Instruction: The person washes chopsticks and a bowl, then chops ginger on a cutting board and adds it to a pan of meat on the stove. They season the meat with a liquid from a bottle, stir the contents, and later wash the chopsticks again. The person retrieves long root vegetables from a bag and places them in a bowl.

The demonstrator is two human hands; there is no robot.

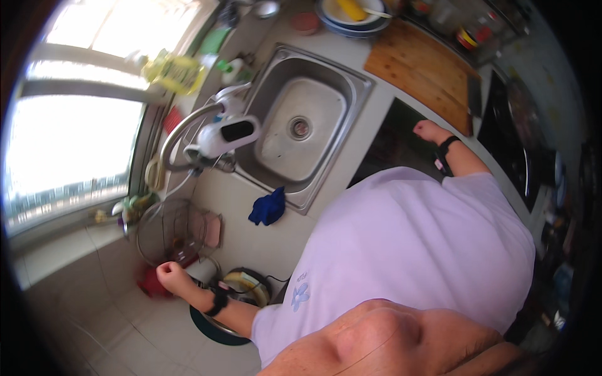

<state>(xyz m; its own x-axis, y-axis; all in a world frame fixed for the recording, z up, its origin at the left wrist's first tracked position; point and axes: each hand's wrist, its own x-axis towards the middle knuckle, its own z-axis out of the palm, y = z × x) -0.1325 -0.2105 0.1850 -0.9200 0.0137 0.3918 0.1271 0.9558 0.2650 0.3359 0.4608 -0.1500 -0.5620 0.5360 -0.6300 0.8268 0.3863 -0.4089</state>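
My left hand (173, 278) is curled into a fist at the lower left, with nothing seen in it. It is held out in front of a red item and a white cylindrical one, below a round wire basket (169, 235). At the right, my right hand (427, 130) is also curled closed, over a dark glossy panel (390, 141) near a wooden cutting board (418, 70). Both wrists wear black bands. Between the hands lie a stainless steel sink (301, 131) and, beside its near corner, a crumpled blue cloth (267, 207).
A curved faucet with a white head unit (228, 136) reaches over the sink's left side. Yellow (174, 73) and green-capped bottles stand by the window. Stacked bowls (352, 28) sit beyond the sink. A cooktop (503, 136) is at the right; a round appliance (247, 286) stands by my left forearm.
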